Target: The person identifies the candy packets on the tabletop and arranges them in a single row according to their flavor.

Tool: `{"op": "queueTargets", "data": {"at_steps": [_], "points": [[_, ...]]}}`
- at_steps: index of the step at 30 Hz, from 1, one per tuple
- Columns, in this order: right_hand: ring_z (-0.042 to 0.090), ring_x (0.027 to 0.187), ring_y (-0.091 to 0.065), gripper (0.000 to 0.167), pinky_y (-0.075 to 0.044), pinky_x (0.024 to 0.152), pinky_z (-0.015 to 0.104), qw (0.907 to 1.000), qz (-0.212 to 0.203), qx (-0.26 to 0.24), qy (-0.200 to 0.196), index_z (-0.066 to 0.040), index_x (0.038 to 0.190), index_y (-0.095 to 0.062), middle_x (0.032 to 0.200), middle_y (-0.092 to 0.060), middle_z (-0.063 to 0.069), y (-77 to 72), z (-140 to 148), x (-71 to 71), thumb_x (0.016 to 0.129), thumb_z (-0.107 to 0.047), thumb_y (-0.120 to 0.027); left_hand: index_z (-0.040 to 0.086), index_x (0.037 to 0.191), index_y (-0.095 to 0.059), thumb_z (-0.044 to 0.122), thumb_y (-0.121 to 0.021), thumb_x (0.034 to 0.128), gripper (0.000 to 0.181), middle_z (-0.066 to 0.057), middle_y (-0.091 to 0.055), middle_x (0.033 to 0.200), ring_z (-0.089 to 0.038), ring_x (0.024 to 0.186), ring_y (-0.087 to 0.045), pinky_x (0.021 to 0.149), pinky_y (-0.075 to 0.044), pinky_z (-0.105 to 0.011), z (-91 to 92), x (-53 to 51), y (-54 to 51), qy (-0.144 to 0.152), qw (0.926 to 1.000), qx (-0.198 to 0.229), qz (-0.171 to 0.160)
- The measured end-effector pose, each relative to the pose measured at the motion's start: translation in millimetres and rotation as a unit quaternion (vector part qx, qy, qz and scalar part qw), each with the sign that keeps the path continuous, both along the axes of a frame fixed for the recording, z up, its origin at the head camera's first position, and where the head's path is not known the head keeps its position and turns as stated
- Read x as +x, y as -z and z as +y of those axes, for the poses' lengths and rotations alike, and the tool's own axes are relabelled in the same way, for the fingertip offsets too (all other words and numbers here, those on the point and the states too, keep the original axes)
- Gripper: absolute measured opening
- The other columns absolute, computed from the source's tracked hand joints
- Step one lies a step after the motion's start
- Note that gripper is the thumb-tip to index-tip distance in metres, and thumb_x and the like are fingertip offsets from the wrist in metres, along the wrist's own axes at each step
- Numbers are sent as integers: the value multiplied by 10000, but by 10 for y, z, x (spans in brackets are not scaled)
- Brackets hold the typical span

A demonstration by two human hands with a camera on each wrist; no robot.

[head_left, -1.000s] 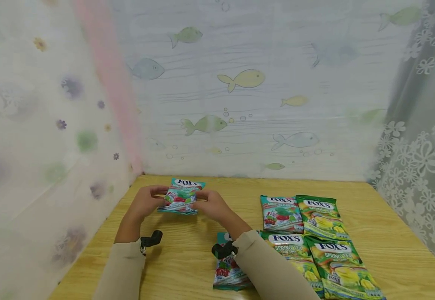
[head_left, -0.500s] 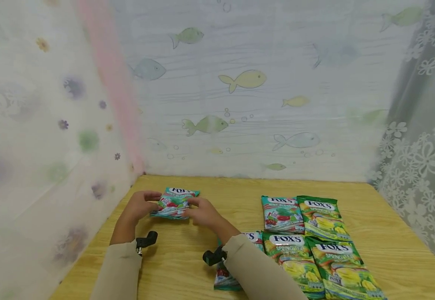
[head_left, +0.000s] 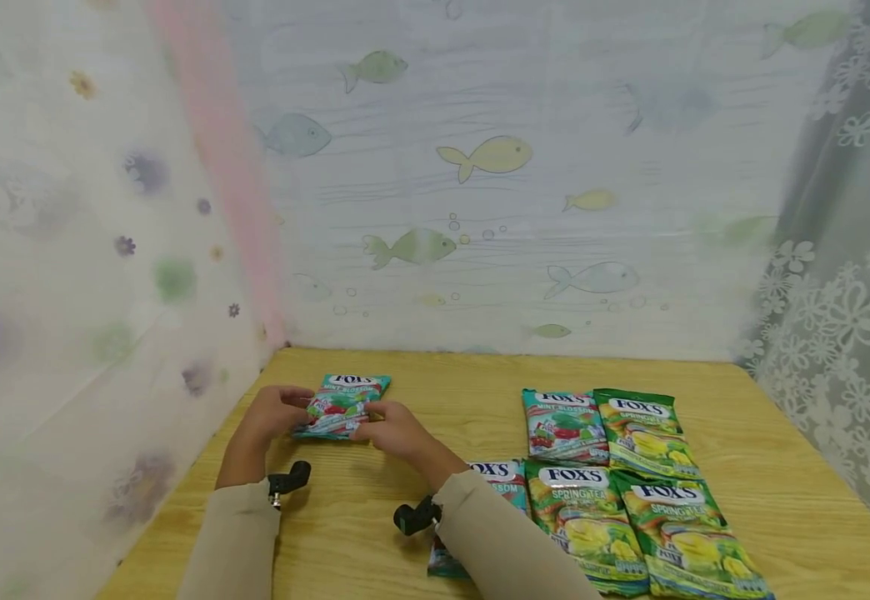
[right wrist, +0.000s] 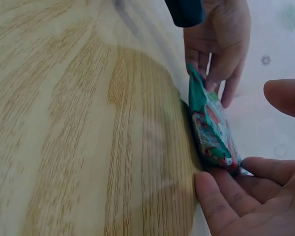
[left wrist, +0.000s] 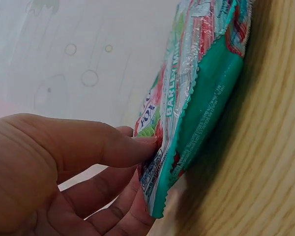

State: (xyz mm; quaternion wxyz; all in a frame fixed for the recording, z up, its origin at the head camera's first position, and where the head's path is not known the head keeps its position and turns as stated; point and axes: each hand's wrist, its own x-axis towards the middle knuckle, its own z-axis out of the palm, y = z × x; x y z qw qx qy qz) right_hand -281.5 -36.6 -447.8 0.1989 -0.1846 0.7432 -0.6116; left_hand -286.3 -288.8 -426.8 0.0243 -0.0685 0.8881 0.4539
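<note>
In the head view a teal Mint Blossom candy bag (head_left: pixel 341 406) is at the left rear of the table, face up. My left hand (head_left: pixel 266 421) pinches its left edge. The left wrist view shows the thumb (left wrist: pixel 113 145) on the bag's printed front and the other fingers behind it. At the bag's other side is my right hand (head_left: pixel 397 433). In the right wrist view its fingers (right wrist: pixel 221 201) touch the bag's edge, while the thumb (right wrist: pixel 285 98) is apart from the bag. Whether the whole underside rests on the table cannot be told.
To the right lie another Mint Blossom bag (head_left: pixel 564 427) and a green Spring Tea bag (head_left: pixel 647 433). In front of them are two more Spring Tea bags (head_left: pixel 588 529) (head_left: pixel 690 537) and a Mint Blossom bag (head_left: pixel 506 483) partly under the right sleeve. Printed curtains border the wooden table (head_left: pixel 345 533).
Both hands have carried the Mint Blossom bag leftward and lower, toward the table's left side. The right thumb has come off the bag. The other bags have stayed put.
</note>
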Motion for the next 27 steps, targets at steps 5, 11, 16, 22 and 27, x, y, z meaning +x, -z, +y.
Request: {"op": "queueTargets", "data": {"at_steps": [5,11,16,22,27], "points": [[330,1478,-437,756,-455,1142,515,9989,126,456,-71,-44,1580,-414,1619,-428,133,6,0,-5,942,-288,-739,-15,1370,-647,28,-715,912,465,-277,-639,1365,-300,1104,-662,776,-574,-312,4,-12,33,-91,9999,32,-117],[330,1517,-379,791,-386,1200,520,9970,165,696,-286,-42,1608,-352,1638,-398,136,4,13,-24,971,-349,-706,-24,1367,-648,32,-721,909,467,-279,-639,1362,-293,1077,-677,765,-583,-318,3,-13,28,-103,9998,-17,-158],[336,1521,-376,737,-384,1204,514,9961,259,765,-355,-33,1604,-354,1640,-395,136,16,18,-24,1012,-356,-649,-31,1374,-638,33,-730,920,467,-282,-636,1362,-301,1089,-667,775,-578,-314,5,0,39,-75,9998,-49,-168],[325,1522,-378,700,-392,1201,504,9958,282,805,-345,-35,1601,-363,1651,-382,118,29,16,-19,1031,-342,-628,-34,1370,-640,39,-728,922,462,-273,-647,1349,-329,1128,-652,821,-580,-343,22,18,42,-82,9997,-219,-101],[309,1515,-391,669,-398,1197,495,9960,260,821,-256,-60,1599,-382,1648,-392,100,44,10,-31,1035,-327,-624,-32,1373,-639,49,-726,926,463,-269,-641,1361,-354,1165,-640,870,-581,-379,31,15,36,-82,9995,-304,-61]]}}
